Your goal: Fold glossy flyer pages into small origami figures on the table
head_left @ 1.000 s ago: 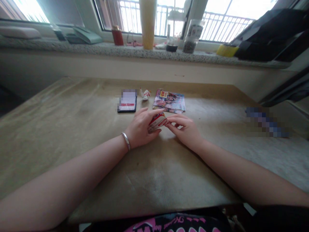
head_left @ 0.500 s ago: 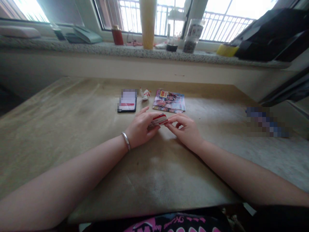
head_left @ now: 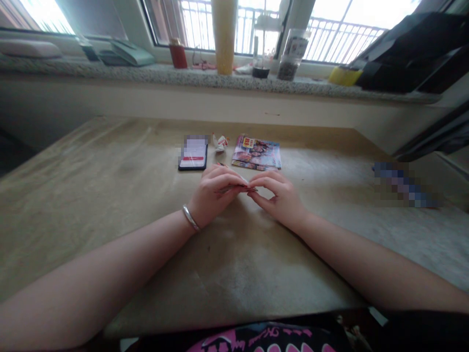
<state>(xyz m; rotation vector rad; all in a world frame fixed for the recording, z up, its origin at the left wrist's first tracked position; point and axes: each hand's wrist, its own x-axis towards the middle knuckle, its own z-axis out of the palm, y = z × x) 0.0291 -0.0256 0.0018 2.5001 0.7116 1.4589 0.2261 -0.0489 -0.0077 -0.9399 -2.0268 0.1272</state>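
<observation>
My left hand (head_left: 214, 191), with a silver bangle on its wrist, curls its fingers over a small red and white packet (head_left: 245, 185) and hides most of it. Against the packet's right end my right hand (head_left: 280, 194) pinches with thumb and fingertips. Both hands meet just above the beige table (head_left: 110, 186), a little nearer me than a stack of colourful picture cards (head_left: 257, 153).
A phone (head_left: 193, 154) lies face up left of the cards, with a crumpled red and white wrapper (head_left: 220, 142) between them. The stone window sill (head_left: 205, 78) at the back carries a red cup, a yellow cylinder, jars and a black bag (head_left: 406, 54).
The packet has been tipped from showing its red and white face to lying nearly edge-on. My left fingers have closed further over it, and both hands have shifted slightly away from me.
</observation>
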